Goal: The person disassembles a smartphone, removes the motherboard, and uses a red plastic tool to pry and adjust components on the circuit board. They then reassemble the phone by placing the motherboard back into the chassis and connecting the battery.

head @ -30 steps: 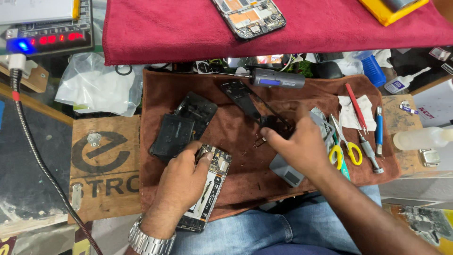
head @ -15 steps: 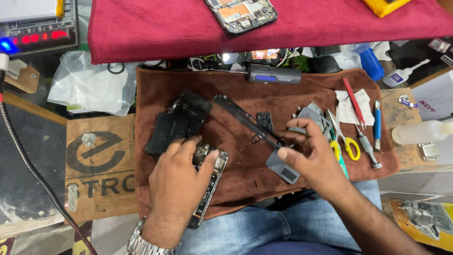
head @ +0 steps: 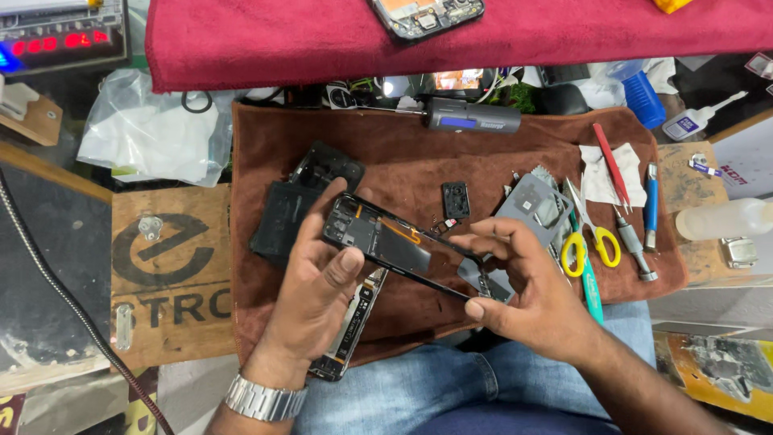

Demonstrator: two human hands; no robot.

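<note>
Both hands hold a black phone frame (head: 398, 246) tilted above a brown cloth (head: 419, 161). My left hand (head: 318, 294) grips its upper left end with thumb on the inner face. My right hand (head: 523, 286) pinches its lower right end. Under my left hand lies an opened phone body (head: 350, 330) with exposed parts. A black back cover (head: 302, 197) rests on the cloth just left of the frame. A small black camera bezel (head: 455, 200) sits beyond the frame.
An electric screwdriver (head: 471, 115) lies at the cloth's far edge. Right of my hands are a grey plate (head: 533, 205), yellow scissors (head: 592, 234), red tweezers (head: 612, 165) and a blue tool (head: 651, 208). A red cloth (head: 322, 36) holds another opened phone (head: 427, 14).
My right hand picked the black frame up off the cloth and brought it toward me. My left hand left the opened phone body and took hold of the frame's left end.
</note>
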